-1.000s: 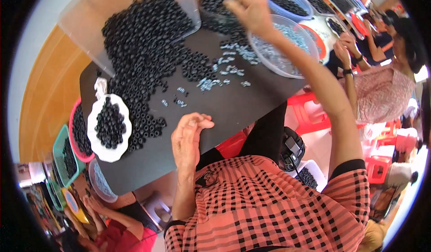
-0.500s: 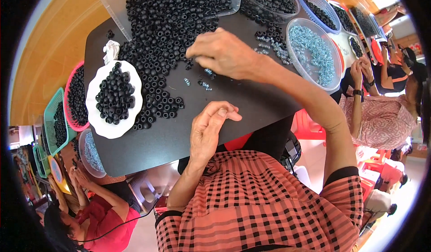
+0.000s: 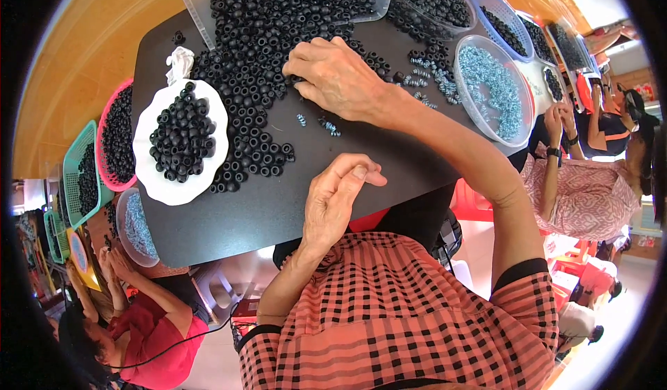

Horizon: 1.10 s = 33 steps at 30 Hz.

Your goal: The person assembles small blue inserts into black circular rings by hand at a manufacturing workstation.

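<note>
While the right hand (image 3: 333,77) rests fingers-down, curled into the black rings (image 3: 257,122) heaped on the dark table (image 3: 278,209), the left hand (image 3: 337,195) hovers nearby, fingertips pinched together; anything held is too small to tell.

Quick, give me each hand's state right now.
Left hand: fingers curled, thumb and forefinger pinched together above the black table; whether it holds anything cannot be told.
Right hand: palm down, fingertips in the pile of black rings; grip cannot be told.
</note>
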Each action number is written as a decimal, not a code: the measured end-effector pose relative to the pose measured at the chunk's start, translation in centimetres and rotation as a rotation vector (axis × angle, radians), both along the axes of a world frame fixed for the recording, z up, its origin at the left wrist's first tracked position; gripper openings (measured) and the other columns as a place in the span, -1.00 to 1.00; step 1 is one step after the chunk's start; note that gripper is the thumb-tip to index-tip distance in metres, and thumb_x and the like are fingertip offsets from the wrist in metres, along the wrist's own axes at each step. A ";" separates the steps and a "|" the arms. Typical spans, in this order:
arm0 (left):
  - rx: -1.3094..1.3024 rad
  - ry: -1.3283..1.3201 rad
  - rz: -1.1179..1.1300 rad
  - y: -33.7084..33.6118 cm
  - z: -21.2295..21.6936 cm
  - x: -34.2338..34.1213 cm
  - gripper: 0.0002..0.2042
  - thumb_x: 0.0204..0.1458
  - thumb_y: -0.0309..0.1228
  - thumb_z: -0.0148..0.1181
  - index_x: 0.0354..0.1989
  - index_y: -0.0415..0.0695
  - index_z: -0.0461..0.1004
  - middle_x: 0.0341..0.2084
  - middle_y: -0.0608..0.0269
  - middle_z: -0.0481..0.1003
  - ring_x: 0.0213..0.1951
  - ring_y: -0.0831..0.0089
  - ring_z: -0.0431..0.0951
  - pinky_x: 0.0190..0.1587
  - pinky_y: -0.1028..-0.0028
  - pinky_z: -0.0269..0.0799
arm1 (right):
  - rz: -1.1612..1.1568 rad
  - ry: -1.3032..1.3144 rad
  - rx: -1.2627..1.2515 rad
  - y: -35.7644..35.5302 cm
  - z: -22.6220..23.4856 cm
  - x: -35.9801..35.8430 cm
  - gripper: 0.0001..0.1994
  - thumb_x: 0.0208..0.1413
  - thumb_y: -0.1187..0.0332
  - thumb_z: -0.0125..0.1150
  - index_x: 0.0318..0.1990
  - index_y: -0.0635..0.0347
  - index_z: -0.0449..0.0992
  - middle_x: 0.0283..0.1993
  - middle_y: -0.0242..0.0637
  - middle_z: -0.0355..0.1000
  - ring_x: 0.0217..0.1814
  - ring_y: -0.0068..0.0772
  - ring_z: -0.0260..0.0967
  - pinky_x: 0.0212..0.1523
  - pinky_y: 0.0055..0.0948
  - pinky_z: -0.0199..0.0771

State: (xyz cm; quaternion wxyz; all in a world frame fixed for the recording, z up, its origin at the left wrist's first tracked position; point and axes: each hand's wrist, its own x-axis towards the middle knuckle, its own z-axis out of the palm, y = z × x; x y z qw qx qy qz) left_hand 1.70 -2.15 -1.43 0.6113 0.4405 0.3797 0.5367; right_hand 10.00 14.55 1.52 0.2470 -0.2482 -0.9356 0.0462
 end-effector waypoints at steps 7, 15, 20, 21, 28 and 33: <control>-0.039 0.052 -0.014 -0.1 0.4 -0.3 -0.75 0.24 -0.30 -0.07 -0.22 -0.25 0.45 -0.42 0.20 0.57 -0.28 0.58 0.48 -0.12 0.54 0.34 | -0.015 -0.138 -0.063 0.0 0.7 -0.6 -0.79 -0.10 0.40 0.25 -0.25 0.15 0.49 -0.27 -0.36 0.37 -0.14 -0.34 0.33 -0.14 -0.31 0.23; -0.040 0.076 -0.011 -0.1 0.8 -0.2 -0.75 0.24 -0.31 -0.07 -0.22 -0.25 0.45 -0.42 0.20 0.57 -0.28 0.57 0.48 -0.12 0.53 0.35 | -0.032 -0.186 0.014 0.1 0.3 -1.7 -0.81 -0.13 0.42 0.27 -0.29 0.13 0.48 -0.37 -0.38 0.39 -0.21 -0.33 0.37 -0.17 -0.29 0.22; 0.006 0.074 -0.004 -0.1 0.5 -0.1 -0.75 0.24 -0.32 -0.08 -0.22 -0.25 0.45 -0.42 0.20 0.57 -0.25 0.55 0.48 -0.10 0.51 0.35 | -0.020 -0.231 -0.031 0.1 0.4 -1.1 -0.81 -0.12 0.43 0.27 -0.29 0.12 0.48 -0.40 -0.39 0.40 -0.23 -0.34 0.38 -0.18 -0.27 0.23; 0.010 0.087 0.002 -0.1 0.7 -0.1 -0.76 0.24 -0.33 -0.08 -0.22 -0.25 0.45 -0.42 0.20 0.57 -0.24 0.54 0.48 -0.08 0.50 0.35 | -0.019 -0.197 -0.030 0.0 0.3 -1.1 -0.81 -0.12 0.44 0.26 -0.29 0.12 0.48 -0.39 -0.40 0.41 -0.23 -0.34 0.39 -0.19 -0.27 0.23; 0.011 0.063 0.009 -0.1 0.4 0.1 -0.77 0.24 -0.34 -0.09 -0.23 -0.25 0.44 -0.42 0.19 0.58 -0.21 0.49 0.50 -0.01 0.45 0.35 | 0.014 -0.122 -0.080 -0.2 -0.3 -1.1 -0.83 -0.11 0.43 0.25 -0.32 0.12 0.44 -0.40 -0.39 0.42 -0.26 -0.30 0.41 -0.22 -0.23 0.25; 0.000 -0.026 0.025 -0.1 0.0 0.1 -0.77 0.24 -0.35 -0.09 -0.23 -0.25 0.44 -0.43 0.17 0.57 -0.19 0.48 0.50 0.00 0.44 0.35 | 0.038 0.108 -0.224 -1.1 0.7 -0.3 -0.83 -0.11 0.50 0.20 -0.29 0.18 0.47 -0.39 -0.33 0.43 -0.38 -0.34 0.44 -0.32 -0.31 0.37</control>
